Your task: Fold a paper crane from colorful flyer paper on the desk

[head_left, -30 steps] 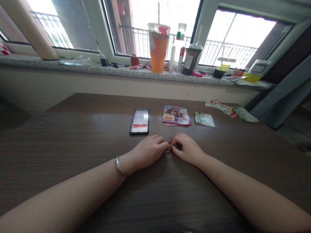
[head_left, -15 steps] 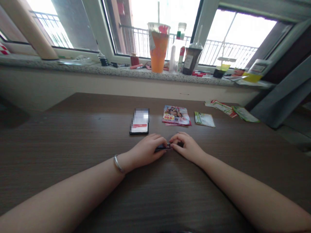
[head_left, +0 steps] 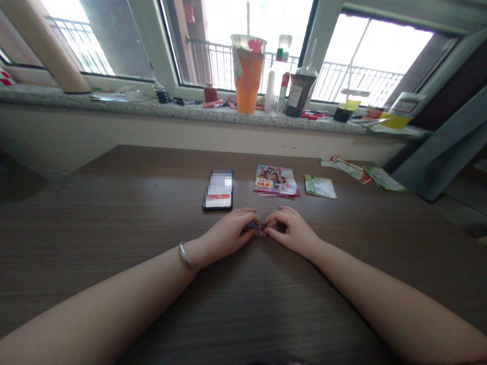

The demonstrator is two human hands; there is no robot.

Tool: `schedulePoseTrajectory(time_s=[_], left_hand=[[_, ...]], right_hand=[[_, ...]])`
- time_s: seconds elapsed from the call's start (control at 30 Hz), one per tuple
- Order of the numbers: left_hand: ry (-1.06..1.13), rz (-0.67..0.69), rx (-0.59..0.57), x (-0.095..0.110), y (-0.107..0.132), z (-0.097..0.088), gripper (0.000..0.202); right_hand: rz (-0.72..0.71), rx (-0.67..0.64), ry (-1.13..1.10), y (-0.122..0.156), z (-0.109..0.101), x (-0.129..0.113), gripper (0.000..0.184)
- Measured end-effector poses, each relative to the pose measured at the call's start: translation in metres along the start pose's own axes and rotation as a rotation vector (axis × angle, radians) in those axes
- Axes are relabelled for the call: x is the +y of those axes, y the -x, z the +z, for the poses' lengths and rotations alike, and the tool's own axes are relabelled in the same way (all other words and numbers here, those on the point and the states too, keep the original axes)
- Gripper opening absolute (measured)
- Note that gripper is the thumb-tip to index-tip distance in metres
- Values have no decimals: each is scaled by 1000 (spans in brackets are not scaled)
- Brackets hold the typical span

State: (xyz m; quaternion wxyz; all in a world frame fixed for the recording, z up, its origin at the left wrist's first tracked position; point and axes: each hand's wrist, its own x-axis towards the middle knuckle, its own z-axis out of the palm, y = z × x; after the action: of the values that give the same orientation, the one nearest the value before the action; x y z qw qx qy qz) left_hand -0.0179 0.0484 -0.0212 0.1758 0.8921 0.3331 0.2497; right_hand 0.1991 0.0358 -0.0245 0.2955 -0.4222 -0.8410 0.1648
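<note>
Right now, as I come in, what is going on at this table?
A person rests both forearms on the brown table and pinches a small dark object between the fingertips of the left hand and the right hand; I cannot tell what it is. Just beyond the hands lie a phone, a colourful leaflet and a green leaflet. Drink cups stand on the windowsill.

- Long wooden table (head_left: 114,213): dark brown with fine streaked grain.
- Flat rectangular phone (head_left: 218,190): black frame, white and red screen.
- Glossy paper leaflets (head_left: 276,181): pink, red and yellow print.
- Tall plastic cup (head_left: 248,76): orange.
- Thin metal bangle (head_left: 185,256): silver.
- Small flat dark piece (head_left: 254,227): purplish.
</note>
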Motion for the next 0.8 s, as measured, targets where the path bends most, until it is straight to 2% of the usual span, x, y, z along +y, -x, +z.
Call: schedulePoseTrajectory(time_s=[0.17, 0.53, 0.8], left_hand=[[23, -48, -18, -3, -1, 2, 17], [-71, 59, 9, -6, -1, 3, 13], [-188, 152, 47, -5, 1, 1, 14]], right_hand=[[-24, 5, 54, -1, 3, 3, 5], [-86, 21, 62, 0, 3, 4, 8], [-165, -37, 194, 2, 0, 1, 9]])
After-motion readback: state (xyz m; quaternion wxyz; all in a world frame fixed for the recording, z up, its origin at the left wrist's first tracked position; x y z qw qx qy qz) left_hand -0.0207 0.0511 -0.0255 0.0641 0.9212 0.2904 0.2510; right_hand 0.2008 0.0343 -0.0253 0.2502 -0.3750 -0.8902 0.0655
